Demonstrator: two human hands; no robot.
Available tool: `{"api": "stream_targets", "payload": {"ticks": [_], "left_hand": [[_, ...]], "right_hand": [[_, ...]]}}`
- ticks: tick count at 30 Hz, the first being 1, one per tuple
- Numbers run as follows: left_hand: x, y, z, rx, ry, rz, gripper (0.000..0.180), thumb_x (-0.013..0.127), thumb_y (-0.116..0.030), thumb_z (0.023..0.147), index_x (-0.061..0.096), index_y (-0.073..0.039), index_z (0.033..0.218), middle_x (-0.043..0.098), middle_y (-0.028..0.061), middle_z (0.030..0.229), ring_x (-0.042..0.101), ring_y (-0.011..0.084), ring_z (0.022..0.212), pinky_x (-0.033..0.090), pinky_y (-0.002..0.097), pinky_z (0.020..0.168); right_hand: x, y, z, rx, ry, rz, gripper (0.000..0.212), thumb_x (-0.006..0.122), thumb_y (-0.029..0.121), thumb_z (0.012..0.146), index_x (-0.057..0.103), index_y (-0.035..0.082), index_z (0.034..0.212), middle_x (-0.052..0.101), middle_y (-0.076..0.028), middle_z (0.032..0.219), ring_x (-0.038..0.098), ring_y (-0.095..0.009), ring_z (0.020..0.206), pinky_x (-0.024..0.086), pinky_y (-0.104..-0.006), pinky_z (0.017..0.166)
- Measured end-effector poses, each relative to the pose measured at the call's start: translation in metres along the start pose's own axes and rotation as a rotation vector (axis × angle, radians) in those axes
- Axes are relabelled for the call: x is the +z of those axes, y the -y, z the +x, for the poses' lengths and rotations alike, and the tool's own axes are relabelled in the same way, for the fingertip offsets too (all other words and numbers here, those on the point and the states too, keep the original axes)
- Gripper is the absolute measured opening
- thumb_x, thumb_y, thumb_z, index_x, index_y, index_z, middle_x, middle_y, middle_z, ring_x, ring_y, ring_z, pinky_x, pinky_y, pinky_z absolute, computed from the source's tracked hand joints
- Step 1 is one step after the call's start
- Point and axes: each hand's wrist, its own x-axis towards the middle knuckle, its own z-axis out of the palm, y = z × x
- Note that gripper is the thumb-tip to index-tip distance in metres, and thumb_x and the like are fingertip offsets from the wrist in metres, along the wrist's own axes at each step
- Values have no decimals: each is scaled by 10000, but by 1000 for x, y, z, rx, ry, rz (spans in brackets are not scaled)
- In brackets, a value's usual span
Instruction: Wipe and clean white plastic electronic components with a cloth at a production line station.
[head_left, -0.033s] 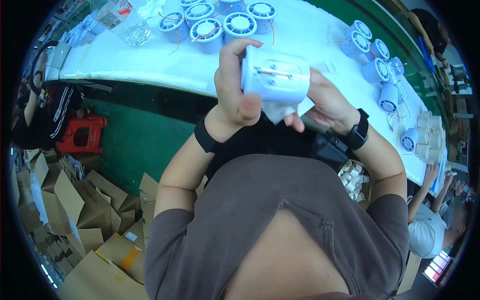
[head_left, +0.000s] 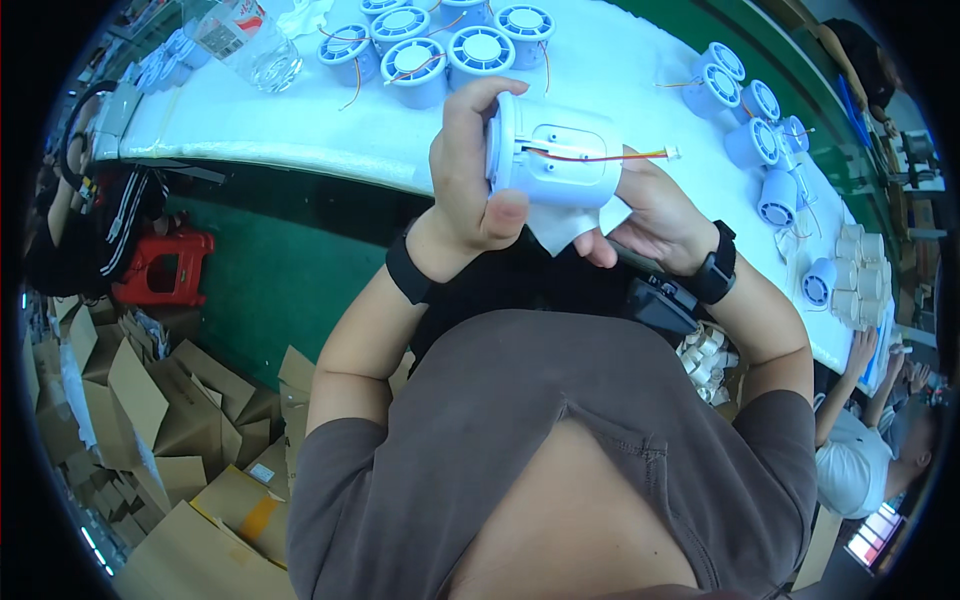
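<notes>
My left hand (head_left: 470,175) is wrapped round the rimmed end of a white cylindrical fan housing (head_left: 570,185), held on its side above the table's near edge. From a slot in its flat panel runs a thin red, orange and yellow wire (head_left: 600,157) ending in a small white plug (head_left: 671,153). Under the far end of the housing, my right hand (head_left: 655,215) presses a white cloth or tissue (head_left: 572,226) against it; some of its fingers are hidden behind the housing. Several similar fan units (head_left: 480,50) with slotted round tops and loose wires stand on the table beyond.
On the white-covered table (head_left: 380,140) lie a clear bottle (head_left: 250,45), more fan units (head_left: 752,140) and stacked cream cylinders (head_left: 860,275). A red stool (head_left: 165,265) and cardboard boxes (head_left: 190,400) occupy the floor at left. Another person (head_left: 860,460) sits at right.
The coloured wire and plug now stick out across the housing's panel, where before only the slot showed. The housing and both hands have shifted very slightly.
</notes>
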Motion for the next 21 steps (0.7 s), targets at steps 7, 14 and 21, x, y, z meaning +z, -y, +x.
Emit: {"api": "stream_targets", "payload": {"ticks": [7, 14, 21], "left_hand": [[-14, -3, 2, -737, 283, -534, 470, 318, -445, 823, 419, -22, 1000, 497, 84, 692, 475, 141, 573, 380, 244, 523], [-5, -9, 4, -538, 210, -190, 497, 323, -473, 810, 437, -18, 972, 495, 96, 647, 479, 187, 518, 369, 248, 474], [-2, 7, 5, -182, 112, 17, 533, 315, -497, 801, 434, -4, 968, 505, 124, 666, 500, 251, 544, 388, 284, 483]], "right_hand": [[-12, 12, -6, -619, -249, -1427, 215, 429, 65, 799, 452, -42, 984, 570, -127, 750, 563, -190, 545, 452, -258, 521], [-10, 0, -4, 166, -35, -36, 267, 433, 33, 750, 447, -48, 1004, 568, -138, 773, 574, -252, 643, 447, -262, 576], [-10, 15, -9, -687, -315, -1154, 268, 410, 48, 759, 443, -48, 1007, 569, -129, 853, 561, -219, 779, 428, -285, 681]]}}
